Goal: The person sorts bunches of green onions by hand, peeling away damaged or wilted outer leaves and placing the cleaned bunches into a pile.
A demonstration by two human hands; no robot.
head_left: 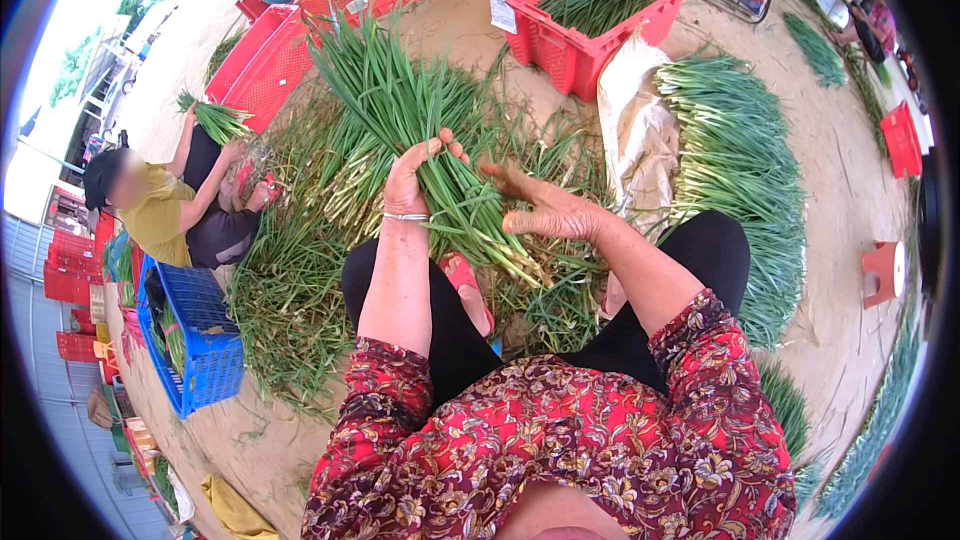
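My left hand (410, 183) is wrapped round a bunch of garlic chives (455, 190), the green leaves pointing up and away and the pale stem ends towards my right knee. My right hand (548, 205) is beside the stems, its fingers apart and slightly blurred, with nothing seen in it. Whether its fingertips touch the bunch I cannot tell. Beyond my left hand lies a loose heap of chives (345, 165). Trimmed leaves and dry bits (290, 310) cover the ground around my feet.
Sorted chives (745, 190) lie in a long row on my right beside a white sack (635, 130). Red crates (575, 55) stand ahead, a blue crate (205, 340) at left. A co-worker (160, 200) sits at left holding chives. A red stool (883, 273) stands far right.
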